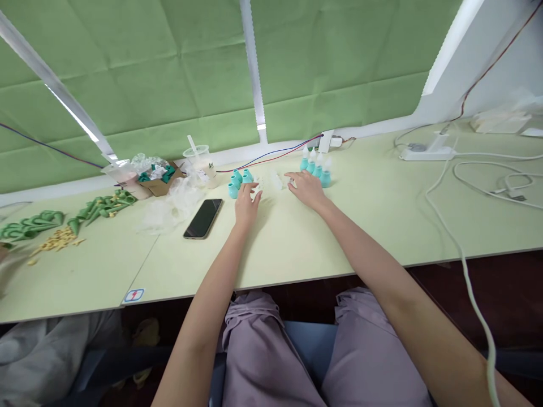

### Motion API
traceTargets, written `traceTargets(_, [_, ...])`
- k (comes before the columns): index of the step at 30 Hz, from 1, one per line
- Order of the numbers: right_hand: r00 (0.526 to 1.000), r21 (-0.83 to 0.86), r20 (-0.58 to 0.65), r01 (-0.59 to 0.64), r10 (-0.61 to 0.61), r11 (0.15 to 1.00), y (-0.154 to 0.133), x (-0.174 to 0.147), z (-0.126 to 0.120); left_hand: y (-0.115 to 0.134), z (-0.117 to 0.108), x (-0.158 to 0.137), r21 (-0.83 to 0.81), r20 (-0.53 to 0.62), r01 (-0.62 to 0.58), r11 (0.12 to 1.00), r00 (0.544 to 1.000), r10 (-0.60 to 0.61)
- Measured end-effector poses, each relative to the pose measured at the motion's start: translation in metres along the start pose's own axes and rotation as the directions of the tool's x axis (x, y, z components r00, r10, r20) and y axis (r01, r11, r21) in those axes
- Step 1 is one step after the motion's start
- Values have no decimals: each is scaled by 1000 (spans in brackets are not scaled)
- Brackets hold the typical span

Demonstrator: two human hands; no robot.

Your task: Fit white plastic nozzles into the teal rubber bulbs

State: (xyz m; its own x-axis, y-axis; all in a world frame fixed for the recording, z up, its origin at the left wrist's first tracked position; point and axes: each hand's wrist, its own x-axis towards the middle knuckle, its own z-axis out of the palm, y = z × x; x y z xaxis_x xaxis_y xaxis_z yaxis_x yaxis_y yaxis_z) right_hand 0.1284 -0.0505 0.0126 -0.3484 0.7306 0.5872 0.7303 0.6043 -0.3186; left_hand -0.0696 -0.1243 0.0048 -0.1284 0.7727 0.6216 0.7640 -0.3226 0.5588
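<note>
My left hand (pixel 247 207) rests at the table beside a group of teal bulb-shaped pieces with open necks (pixel 238 182). Its thumb and fingers are apart, and nothing shows between them. Small whitish translucent pieces (pixel 261 183) lie just past its fingertips. Farther right, my right hand (pixel 308 190) is bent low over the table, its fingertips around a small clear piece (pixel 292 182) that is too small to name. Another clear piece (pixel 278 181) lies between the hands. Behind my right hand stand several teal bulbs with pointed white tips (pixel 317 169), upright in rows.
A black phone (pixel 203 219) and crumpled clear plastic bags (pixel 172 206) lie left. Behind them stand a plastic cup with a straw (pixel 202 164) and a small cardboard box (pixel 163 182). Green parts (pixel 104 206) and yellow pieces (pixel 57 240) lie far left. White cables (pixel 453 226) cross the right side.
</note>
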Motion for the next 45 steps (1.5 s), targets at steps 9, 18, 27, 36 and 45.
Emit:
traceTargets(9, [979,-226,151,-103,140,969,13,-4,7,-20,-2,4,-12,-119,95,995,988,-96])
traceTargets(18, [983,-228,127,-104,135,968,8,-4,4,-17,-1,2,165,-14,79,983,997,-78])
traceTargets(27, [984,-21,87,158,-156,987,-34,6,18,-16,0,-1,176,-45,84,981,996,-77])
traceTargets(36, [831,-174,328,520,-449,836,-68,38,40,-19,-7,-4,320,-91,169,932,985,-148])
traceTargets(45, [984,403,173,-29,-45,915,-59,39,36,-26,-2,9,-200,73,255,946,967,-245])
